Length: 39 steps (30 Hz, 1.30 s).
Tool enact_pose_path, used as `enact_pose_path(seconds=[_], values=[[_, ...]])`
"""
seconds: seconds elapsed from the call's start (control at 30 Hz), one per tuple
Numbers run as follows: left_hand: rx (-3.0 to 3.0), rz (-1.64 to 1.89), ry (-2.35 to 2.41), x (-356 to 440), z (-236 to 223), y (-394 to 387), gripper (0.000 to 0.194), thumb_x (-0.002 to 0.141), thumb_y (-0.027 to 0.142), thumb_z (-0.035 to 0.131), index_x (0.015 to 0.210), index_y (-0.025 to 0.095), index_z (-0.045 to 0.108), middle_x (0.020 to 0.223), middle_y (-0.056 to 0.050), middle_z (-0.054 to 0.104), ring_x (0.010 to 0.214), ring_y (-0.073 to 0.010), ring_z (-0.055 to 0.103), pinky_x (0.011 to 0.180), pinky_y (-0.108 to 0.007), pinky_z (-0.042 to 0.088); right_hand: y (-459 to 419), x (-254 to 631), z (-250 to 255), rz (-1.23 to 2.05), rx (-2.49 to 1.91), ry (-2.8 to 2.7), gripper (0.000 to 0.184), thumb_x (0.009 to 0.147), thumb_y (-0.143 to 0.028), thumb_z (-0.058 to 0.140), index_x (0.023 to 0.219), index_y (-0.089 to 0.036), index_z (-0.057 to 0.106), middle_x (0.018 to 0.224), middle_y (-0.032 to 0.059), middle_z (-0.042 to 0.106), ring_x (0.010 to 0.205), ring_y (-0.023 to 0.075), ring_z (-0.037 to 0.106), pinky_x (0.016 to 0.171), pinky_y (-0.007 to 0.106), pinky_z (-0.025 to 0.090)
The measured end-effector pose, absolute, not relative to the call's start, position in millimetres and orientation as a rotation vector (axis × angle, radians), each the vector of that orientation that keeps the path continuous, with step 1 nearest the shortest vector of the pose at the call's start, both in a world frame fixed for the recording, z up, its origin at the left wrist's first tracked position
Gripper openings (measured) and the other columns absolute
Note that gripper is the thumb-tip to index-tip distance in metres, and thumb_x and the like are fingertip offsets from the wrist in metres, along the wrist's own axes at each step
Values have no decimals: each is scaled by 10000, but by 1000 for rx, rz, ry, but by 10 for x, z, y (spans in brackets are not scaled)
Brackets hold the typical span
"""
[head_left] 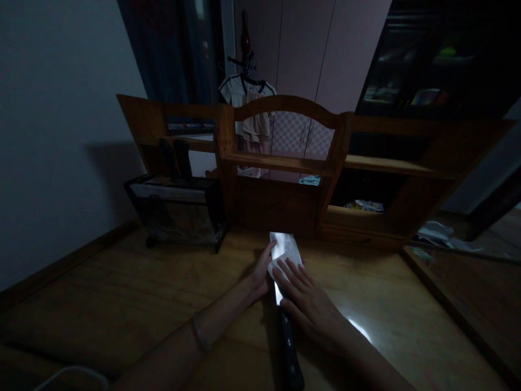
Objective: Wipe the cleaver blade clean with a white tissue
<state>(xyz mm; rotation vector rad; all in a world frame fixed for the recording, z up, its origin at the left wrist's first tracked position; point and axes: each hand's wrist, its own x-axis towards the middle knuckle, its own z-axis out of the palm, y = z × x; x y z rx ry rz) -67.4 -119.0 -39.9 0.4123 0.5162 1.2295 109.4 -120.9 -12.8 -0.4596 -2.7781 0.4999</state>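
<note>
A cleaver [285,243] with a broad shiny blade and a black riveted handle [290,347] lies lengthwise before me, its handle toward me. My left hand [261,274] holds the blade from the left, thumb on its upper face; the fingers beneath are hidden. My right hand [303,293] presses a folded white tissue [288,260] flat against the blade, with its fingers stretched over it. Part of the tissue is hidden under those fingers. Whether the blade touches the tabletop I cannot tell.
A knife block [173,212] with black handles [177,157] stands at the left on the wooden tabletop [134,304]. Behind is a wooden shelf unit [280,163]. A white cable [73,369] curves at lower left. A raised wooden edge [439,304] runs along the right.
</note>
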Motion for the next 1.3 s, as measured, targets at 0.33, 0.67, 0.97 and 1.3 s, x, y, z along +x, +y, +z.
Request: enact_pose_path(seconds=[0.33,0.67,0.97,1.3], values=[[516,1041,471,-563,-401,-1258,657,860,666,424,1074,89,656,1006,-156,711,1074,-281,628,971,-363,425,-1136,1135,-176,489,-608,-2693,666,985,-449,360,1518,-287,-5,1600,-5,27,1467,226,25,1195,478,166],[736,1017,705,-464,-427,-1347,430,759,288,735,1140,107,652,1034,-133,706,961,-247,671,869,-316,478,-975,1162,-374,508,-717,-2567,679,986,-450,357,1515,-281,-33,1602,11,20,1466,212,1,1196,475,162],[729,1019,752,-456,-425,-1338,423,769,306,738,1135,111,656,994,-125,712,903,-221,683,836,-301,500,-895,1197,-456,523,-769,-2488,694,979,-463,373,1514,-287,-33,1603,26,32,1464,231,6,1186,501,179],[661,1036,709,-427,-461,-1324,326,886,359,592,1117,139,661,1199,-115,655,1225,-216,538,1044,-286,365,-1158,1122,-210,502,-542,-2690,607,1001,-384,335,1519,-287,32,1597,-3,77,1467,224,55,1201,478,139]])
